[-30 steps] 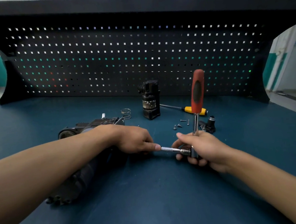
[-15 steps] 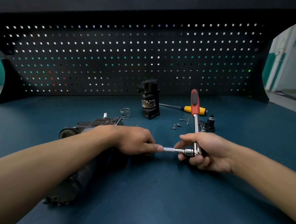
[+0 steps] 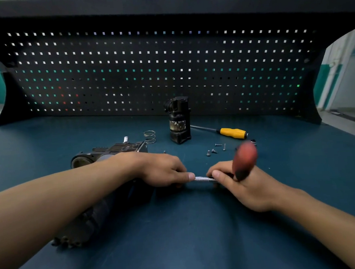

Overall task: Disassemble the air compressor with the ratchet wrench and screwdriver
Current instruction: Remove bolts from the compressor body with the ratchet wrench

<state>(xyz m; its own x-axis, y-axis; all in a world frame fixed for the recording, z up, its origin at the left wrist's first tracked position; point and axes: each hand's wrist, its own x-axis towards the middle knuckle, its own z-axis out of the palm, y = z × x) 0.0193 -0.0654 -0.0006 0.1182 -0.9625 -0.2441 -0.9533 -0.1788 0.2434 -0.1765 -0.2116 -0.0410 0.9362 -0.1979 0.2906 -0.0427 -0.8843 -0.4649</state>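
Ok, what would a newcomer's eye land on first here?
The ratchet, its red handle blurred, standing out of the right hand at centre. Both hands meet on a silver bar, the left hand pinching its end by the dark compressor. Behind lies a yellow screwdriver by loose screws.

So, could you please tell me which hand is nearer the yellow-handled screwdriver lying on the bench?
Right. The right hand is on the near side of the yellow-handled screwdriver, almost in line; the left hand sits further off to the left.
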